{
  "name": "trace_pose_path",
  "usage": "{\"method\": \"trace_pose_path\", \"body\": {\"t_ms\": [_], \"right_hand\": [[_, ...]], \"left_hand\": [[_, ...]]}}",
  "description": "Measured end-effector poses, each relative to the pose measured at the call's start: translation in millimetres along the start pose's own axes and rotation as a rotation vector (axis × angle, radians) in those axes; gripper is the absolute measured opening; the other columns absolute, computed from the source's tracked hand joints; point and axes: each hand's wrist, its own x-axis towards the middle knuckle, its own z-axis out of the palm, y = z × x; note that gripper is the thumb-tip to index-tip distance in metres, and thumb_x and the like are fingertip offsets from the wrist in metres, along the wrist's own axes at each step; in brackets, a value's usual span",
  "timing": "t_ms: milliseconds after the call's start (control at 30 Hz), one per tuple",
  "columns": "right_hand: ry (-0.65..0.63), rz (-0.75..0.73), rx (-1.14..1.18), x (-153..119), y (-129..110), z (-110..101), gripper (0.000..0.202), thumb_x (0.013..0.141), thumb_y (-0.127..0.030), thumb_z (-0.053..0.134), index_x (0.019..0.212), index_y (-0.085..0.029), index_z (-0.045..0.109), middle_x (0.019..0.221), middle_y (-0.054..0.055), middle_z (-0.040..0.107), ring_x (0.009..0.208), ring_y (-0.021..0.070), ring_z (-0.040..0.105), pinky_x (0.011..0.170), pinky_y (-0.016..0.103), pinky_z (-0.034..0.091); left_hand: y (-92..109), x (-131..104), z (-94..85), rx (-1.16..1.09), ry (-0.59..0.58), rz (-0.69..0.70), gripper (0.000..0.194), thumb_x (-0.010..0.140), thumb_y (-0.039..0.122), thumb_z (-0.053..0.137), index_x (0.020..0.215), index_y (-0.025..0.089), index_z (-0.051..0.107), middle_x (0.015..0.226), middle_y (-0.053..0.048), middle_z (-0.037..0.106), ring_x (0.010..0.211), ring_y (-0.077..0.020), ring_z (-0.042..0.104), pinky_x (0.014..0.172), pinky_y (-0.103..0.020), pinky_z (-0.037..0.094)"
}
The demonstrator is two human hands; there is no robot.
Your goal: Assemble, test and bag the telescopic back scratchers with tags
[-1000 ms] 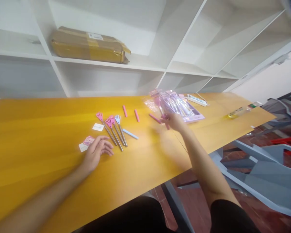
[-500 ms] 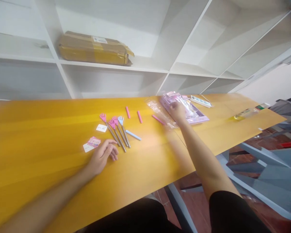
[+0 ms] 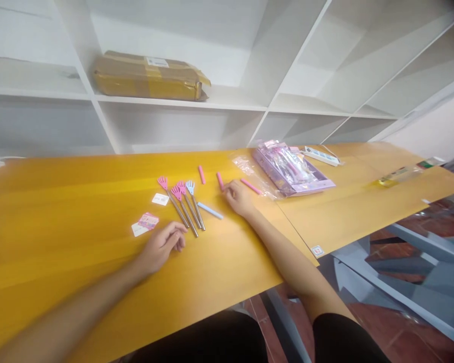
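My left hand [image 3: 163, 248] rests on the table with loosely bent fingers and nothing visible in them, just short of the metal rod ends. Several back scratchers lie before it, some with pink claw heads [image 3: 176, 192] and one with a blue claw head [image 3: 189, 187]. My right hand [image 3: 239, 198] has curled fingers at the lower end of a short pink tube [image 3: 219, 179]; the fingertips hide that end. Another pink tube [image 3: 202, 174] lies to the left, and a longer pink tube [image 3: 251, 186] lies right of the hand. A blue tube [image 3: 210, 210] sits beside the rods.
White cards [image 3: 160, 199] and a pink-printed card [image 3: 149, 221] lie left of the scratchers. A purple package in clear plastic [image 3: 291, 169] and a power strip [image 3: 321, 156] are at the right. Behind stands a white shelf [image 3: 181, 105] holding a taped carton [image 3: 151, 76].
My right hand has left the plastic-wrapped package and come left and nearer, down to the short pink tube. My left hand stays in place. The view has shifted slightly.
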Motion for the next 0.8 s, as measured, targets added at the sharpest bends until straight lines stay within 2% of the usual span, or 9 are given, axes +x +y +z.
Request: {"method": "trace_pose_path", "body": {"t_ms": [133, 233, 333, 400, 467, 567, 667, 800], "right_hand": [[-0.089, -0.060, 0.047, 0.0, -13.8, -0.3, 0.018, 0.102, -0.027, 0.049, 0.100, -0.021, 0.066, 0.100, 0.009, 0.068, 0.090, 0.0217, 0.065, 0.085, 0.034, 0.050], [-0.178, -0.097, 0.081, -4.0, -30.0, -2.4, 0.020, 0.105, -0.038, 0.054, 0.098, -0.022, 0.064, 0.098, 0.007, 0.067, 0.087, 0.0204, 0.063, 0.082, 0.033, 0.049], [-0.285, -0.066, 0.092, -13.4, -53.2, 2.4, 0.028, 0.103, -0.051, 0.061, 0.101, -0.022, 0.061, 0.098, 0.005, 0.067, 0.083, 0.0194, 0.061, 0.078, 0.032, 0.048], [-0.323, -0.040, 0.069, -20.3, -68.1, 11.3, 0.032, 0.101, -0.054, 0.065, 0.105, -0.022, 0.059, 0.102, 0.006, 0.067, 0.085, 0.0202, 0.061, 0.078, 0.032, 0.047], [-0.311, -0.037, 0.032, -25.1, -78.1, 22.0, 0.032, 0.099, -0.050, 0.067, 0.111, -0.022, 0.057, 0.107, 0.008, 0.067, 0.092, 0.0226, 0.062, 0.082, 0.034, 0.048], [-0.295, 0.004, 0.006, -25.8, -80.3, 32.8, 0.028, 0.098, -0.039, 0.065, 0.118, -0.021, 0.057, 0.105, 0.008, 0.068, 0.094, 0.0238, 0.064, 0.084, 0.035, 0.049], [-0.302, 0.039, -0.032, -21.8, -73.0, 32.8, 0.034, 0.095, -0.028, 0.062, 0.128, -0.018, 0.057, 0.107, 0.008, 0.069, 0.097, 0.0238, 0.065, 0.085, 0.034, 0.050], [-0.334, 0.071, -0.225, -19.3, -66.1, 26.3, 0.039, 0.094, -0.021, 0.059, 0.132, -0.016, 0.060, 0.122, 0.014, 0.068, 0.108, 0.0266, 0.066, 0.092, 0.035, 0.050]], "left_hand": [[2.3, 0.6, -1.1, 0.162, -0.014, -0.001, 0.027, 0.111, 0.038, 0.043, 0.106, 0.021, 0.063, 0.076, 0.002, 0.064, 0.072, -0.0159, 0.061, 0.073, -0.030, 0.044], [5.1, 1.3, -0.6, 0.203, -0.019, 0.003, 0.024, 0.109, 0.035, 0.045, 0.102, 0.021, 0.063, 0.076, 0.002, 0.064, 0.073, -0.0161, 0.061, 0.073, -0.029, 0.044], [8.5, 1.8, 0.8, 0.225, -0.033, 0.016, 0.023, 0.109, 0.033, 0.045, 0.100, 0.021, 0.063, 0.074, 0.003, 0.063, 0.073, -0.0164, 0.061, 0.075, -0.030, 0.045], [10.0, 1.7, 1.4, 0.237, -0.058, 0.008, 0.025, 0.110, 0.034, 0.043, 0.100, 0.021, 0.063, 0.075, 0.002, 0.063, 0.073, -0.0164, 0.061, 0.075, -0.030, 0.046], [10.3, 1.2, 1.4, 0.249, -0.080, 0.004, 0.028, 0.111, 0.036, 0.041, 0.100, 0.021, 0.063, 0.076, 0.002, 0.064, 0.074, -0.0163, 0.061, 0.075, -0.030, 0.045], [9.2, 0.4, 0.8, 0.259, -0.094, 0.018, 0.031, 0.112, 0.038, 0.039, 0.101, 0.022, 0.063, 0.078, 0.002, 0.064, 0.074, -0.0157, 0.061, 0.076, -0.030, 0.045], [8.9, 0.1, 0.6, 0.255, -0.105, 0.023, 0.032, 0.113, 0.038, 0.038, 0.101, 0.022, 0.063, 0.079, 0.002, 0.064, 0.075, -0.0156, 0.061, 0.076, -0.029, 0.045], [10.9, 0.0, 1.2, 0.299, -0.116, 0.025, 0.030, 0.112, 0.035, 0.039, 0.102, 0.021, 0.064, 0.079, 0.002, 0.064, 0.076, -0.0157, 0.061, 0.077, -0.029, 0.045]]}}
